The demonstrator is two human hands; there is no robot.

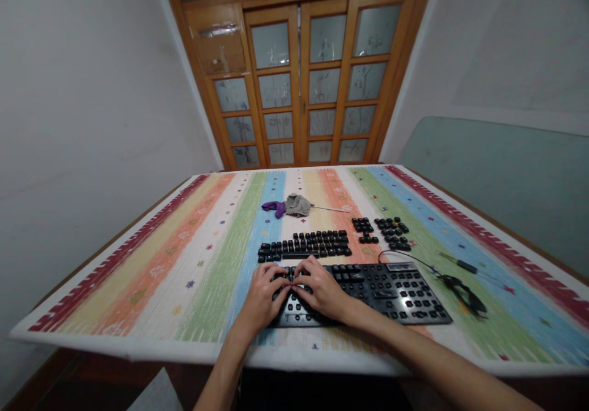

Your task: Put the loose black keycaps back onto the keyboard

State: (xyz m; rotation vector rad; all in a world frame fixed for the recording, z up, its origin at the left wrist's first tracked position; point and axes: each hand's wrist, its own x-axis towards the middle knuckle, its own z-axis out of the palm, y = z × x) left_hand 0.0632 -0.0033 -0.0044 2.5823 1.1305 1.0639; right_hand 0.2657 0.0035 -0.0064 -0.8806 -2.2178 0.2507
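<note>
A black keyboard (391,294) lies near the table's front edge, most of its switches bare and some keycaps (345,270) still on its top row. Over its upper left part, my left hand (264,291) and my right hand (324,288) meet, thumbs and forefingers pinched close together. Between the fingertips is a small black keycap, mostly hidden by them. Behind the keyboard, loose black keycaps (322,243) sit in rows, a long spacebar among them. More keycaps (393,233) are grouped to the right.
A grey cloth (297,205) with a purple part (275,208) and a thin rod lies further back. At right are a coiled black cable (464,295) and a dark-handled tool (466,266). A striped cloth (211,300) covers the table; wooden glazed doors (301,86) stand beyond.
</note>
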